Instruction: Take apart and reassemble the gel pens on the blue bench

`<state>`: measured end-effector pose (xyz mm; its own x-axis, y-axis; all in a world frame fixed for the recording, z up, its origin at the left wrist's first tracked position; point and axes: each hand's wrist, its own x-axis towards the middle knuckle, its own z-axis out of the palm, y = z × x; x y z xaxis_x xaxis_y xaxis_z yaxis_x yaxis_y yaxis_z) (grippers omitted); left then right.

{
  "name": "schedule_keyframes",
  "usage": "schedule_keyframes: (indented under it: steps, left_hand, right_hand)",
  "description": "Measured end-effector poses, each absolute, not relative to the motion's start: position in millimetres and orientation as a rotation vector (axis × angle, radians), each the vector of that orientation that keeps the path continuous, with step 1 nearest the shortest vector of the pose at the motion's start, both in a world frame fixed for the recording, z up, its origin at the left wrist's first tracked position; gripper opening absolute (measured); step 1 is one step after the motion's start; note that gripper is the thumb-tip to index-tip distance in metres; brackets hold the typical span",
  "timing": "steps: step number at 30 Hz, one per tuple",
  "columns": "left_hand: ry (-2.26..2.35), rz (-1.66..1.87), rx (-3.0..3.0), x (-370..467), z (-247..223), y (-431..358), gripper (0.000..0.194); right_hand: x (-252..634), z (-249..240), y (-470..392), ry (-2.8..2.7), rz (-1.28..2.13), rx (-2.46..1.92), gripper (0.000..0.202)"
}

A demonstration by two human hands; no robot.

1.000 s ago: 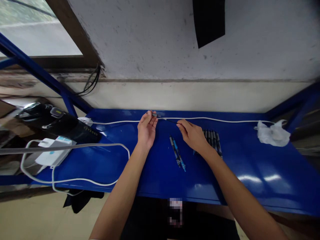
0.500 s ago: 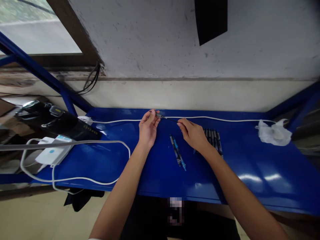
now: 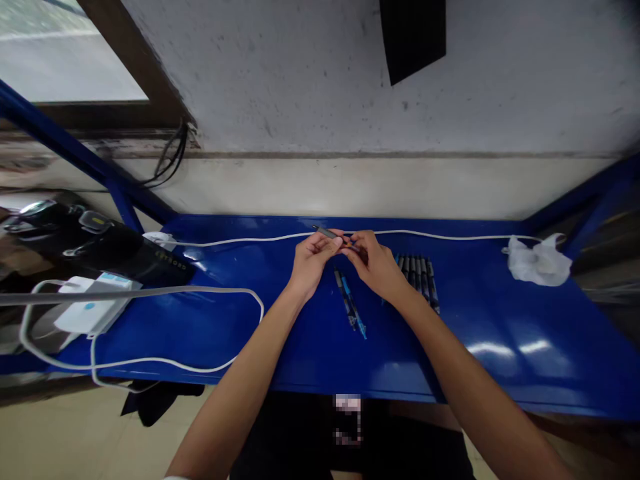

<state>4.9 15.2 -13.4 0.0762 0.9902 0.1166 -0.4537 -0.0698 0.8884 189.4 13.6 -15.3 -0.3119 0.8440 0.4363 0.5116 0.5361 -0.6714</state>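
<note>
A pen with a grey grip point(image 3: 327, 232) and a dark tip points up and left from the fingers of my left hand point(image 3: 311, 263), which is closed around it. My right hand point(image 3: 373, 263) is closed at the pen's other end, its fingertips close to those of the left. A small orange-brown spot shows between the hands; most of the pen's rear is hidden by fingers. Below the hands, a dark pen point(image 3: 345, 299) and a blue pen point(image 3: 355, 308) lie side by side on the blue table point(image 3: 310, 347).
Right of my right hand lies a row of several dark pens point(image 3: 419, 277). A crumpled white plastic bag point(image 3: 539, 260) sits at the far right. On the left are a black bottle point(image 3: 130, 243), a white power strip point(image 3: 97, 303) and a looping white cable point(image 3: 175, 363).
My hands have come together; the right moved left to the pen. The thin dark rod that stretched between the hands is no longer visible. The view shifted slightly.
</note>
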Motion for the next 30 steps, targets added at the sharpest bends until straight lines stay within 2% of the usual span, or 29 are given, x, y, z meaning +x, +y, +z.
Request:
schedule_keyframes:
  steps: [2,9,20,30]
  left_hand:
    - [0.73,1.463,0.889,0.6,-12.4,17.9,0.034]
    - [0.697,1.659,0.502,-29.9,-13.6,33.9,0.019]
    - [0.737,1.48,0.899,2.2,-12.2,16.9,0.032]
    - [0.759,1.574,0.883,1.6,-13.7,19.6,0.028]
  right_hand:
    - [190.2,-17.6,15.7,-1.94,0.536,-1.069,0.033]
    - [198.1,-17.5,23.5,-1.795,0.44,-1.053,0.016]
    - [188.7,-12.5,13.4,-2.039,0.439,-0.97,0.02]
    - [191.1,-15.6,16.6,-2.055,0.404,-1.001,0.019]
